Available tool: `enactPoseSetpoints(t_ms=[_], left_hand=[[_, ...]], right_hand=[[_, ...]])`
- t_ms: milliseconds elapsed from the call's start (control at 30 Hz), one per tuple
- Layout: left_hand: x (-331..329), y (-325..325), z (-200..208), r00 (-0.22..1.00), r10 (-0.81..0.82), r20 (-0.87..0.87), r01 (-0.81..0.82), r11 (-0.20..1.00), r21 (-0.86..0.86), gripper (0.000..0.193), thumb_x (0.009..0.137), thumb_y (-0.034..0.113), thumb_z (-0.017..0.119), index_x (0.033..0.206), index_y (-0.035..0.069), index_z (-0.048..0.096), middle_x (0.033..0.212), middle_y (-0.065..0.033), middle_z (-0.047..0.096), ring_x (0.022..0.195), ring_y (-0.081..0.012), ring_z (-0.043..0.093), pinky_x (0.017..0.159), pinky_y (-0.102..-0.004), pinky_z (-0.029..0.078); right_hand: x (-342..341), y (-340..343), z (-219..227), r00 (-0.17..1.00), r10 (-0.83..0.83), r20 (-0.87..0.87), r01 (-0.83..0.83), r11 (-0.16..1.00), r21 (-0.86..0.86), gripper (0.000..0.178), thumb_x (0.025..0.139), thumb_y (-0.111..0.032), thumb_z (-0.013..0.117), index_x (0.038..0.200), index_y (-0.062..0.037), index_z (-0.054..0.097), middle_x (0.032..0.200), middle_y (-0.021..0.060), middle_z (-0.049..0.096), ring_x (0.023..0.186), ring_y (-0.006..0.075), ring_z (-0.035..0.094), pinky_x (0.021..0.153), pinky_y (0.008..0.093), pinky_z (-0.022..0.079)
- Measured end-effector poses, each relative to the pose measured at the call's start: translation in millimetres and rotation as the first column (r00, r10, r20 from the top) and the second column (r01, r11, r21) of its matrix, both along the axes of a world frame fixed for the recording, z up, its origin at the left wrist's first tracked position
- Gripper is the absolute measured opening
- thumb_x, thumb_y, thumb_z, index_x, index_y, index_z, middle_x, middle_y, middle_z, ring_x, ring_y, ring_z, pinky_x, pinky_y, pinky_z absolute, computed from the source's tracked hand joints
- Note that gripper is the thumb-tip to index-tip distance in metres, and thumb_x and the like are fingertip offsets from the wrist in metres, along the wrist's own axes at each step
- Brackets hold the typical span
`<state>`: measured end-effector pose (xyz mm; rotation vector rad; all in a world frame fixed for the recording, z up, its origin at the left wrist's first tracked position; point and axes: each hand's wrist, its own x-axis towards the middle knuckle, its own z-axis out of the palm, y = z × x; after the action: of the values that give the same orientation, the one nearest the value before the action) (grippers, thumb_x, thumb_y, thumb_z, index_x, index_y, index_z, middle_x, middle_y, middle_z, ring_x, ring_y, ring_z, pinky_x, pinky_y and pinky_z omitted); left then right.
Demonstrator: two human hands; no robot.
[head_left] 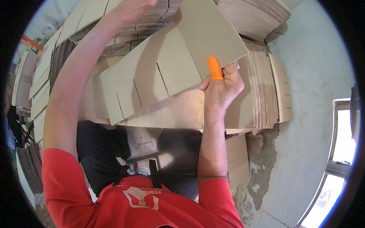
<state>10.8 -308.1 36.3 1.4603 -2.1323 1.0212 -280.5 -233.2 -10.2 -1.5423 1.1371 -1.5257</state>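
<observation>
My right hand (224, 89) wears an orange finger cover (215, 68) on one finger. It is closed on the lower edge of a tan cardboard sheet (211, 32), which rises at a tilt. Left of this and joining or touching it lies a long cardboard piece with several dark slots (152, 74), sloping down toward my lap; I cannot tell whether both are one folded sheet. Up at the top edge my left hand (137, 7) reaches beside stacked cardboard, its fingers cut off by the picture's rim.
Thick piles of slotted cardboard (262, 15) stand at the back, with another upright stack (262, 89) right of my right hand. More sheets (42, 91) lean at the left. A pale work surface (175, 110) lies under the piece. A peeling wall (304, 114) and window (340, 152) bound the right.
</observation>
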Motion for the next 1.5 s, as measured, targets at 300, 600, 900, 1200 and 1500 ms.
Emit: enactPoseSetpoints(t_ms=[300,600,900,1200,1500], left_hand=[[1,14,-28,0.987,0.139,0.087,-0.138,0.99,-0.015,0.046,0.076,0.006,0.061,0.12,-0.001,0.053,0.118,-0.0121,0.057,0.104,-0.0263,0.06,0.085,-0.0345,0.055],[-3,22,-29,0.972,0.173,0.158,-0.157,0.982,-0.109,0.04,0.077,0.004,0.061,0.115,-0.002,0.057,0.121,-0.0112,0.057,0.102,-0.024,0.062,0.079,-0.0322,0.058],[-41,53,-15,0.982,-0.016,0.187,0.017,1.0,-0.004,0.039,0.073,0.007,0.061,0.11,-0.004,0.06,0.117,-0.0143,0.059,0.091,-0.0235,0.062,0.071,-0.0311,0.057],[-69,112,4,0.997,-0.05,0.063,0.056,0.994,-0.091,0.024,0.066,0.005,0.066,0.088,-0.003,0.063,0.093,-0.0091,0.058,0.079,-0.0165,0.06,0.057,-0.0248,0.055],[-100,183,12,0.956,-0.266,-0.127,0.283,0.949,0.139,0.031,0.074,0.007,0.063,0.103,-0.006,0.064,0.105,-0.0168,0.064,0.085,-0.0255,0.066,0.067,-0.0338,0.056]], right_hand=[[-2,0,-1,0.996,-0.015,-0.084,0.007,0.995,-0.099,0.024,0.069,0.019,0.063,0.07,-0.0008,0.049,0.058,0.0051,0.05,0.048,0.0084,0.047,0.042,0.0272,0.04],[0,1,-1,0.992,0.006,-0.127,-0.027,0.985,-0.169,0.024,0.074,0.015,0.069,0.074,-0.0009,0.051,0.058,0.0068,0.052,0.045,0.0122,0.053,0.04,0.0295,0.041],[2,9,3,0.988,0.057,-0.14,-0.074,0.99,-0.123,0.021,0.081,0.01,0.067,0.099,0.0008,0.061,0.063,0.0083,0.059,0.047,0.0129,0.058,0.043,0.0293,0.046],[7,28,28,0.882,-0.227,-0.414,0.057,0.921,-0.385,0.064,0.086,-0.003,0.069,0.144,-0.0102,0.042,0.079,0.0149,0.069,0.057,0.0298,0.065,0.051,0.0354,0.051],[28,59,46,0.798,-0.073,-0.598,-0.091,0.967,-0.24,0.051,0.085,0.006,0.053,0.134,-0.0062,0.052,0.073,0.022,0.064,0.062,0.0328,0.066,0.055,0.039,0.051]])
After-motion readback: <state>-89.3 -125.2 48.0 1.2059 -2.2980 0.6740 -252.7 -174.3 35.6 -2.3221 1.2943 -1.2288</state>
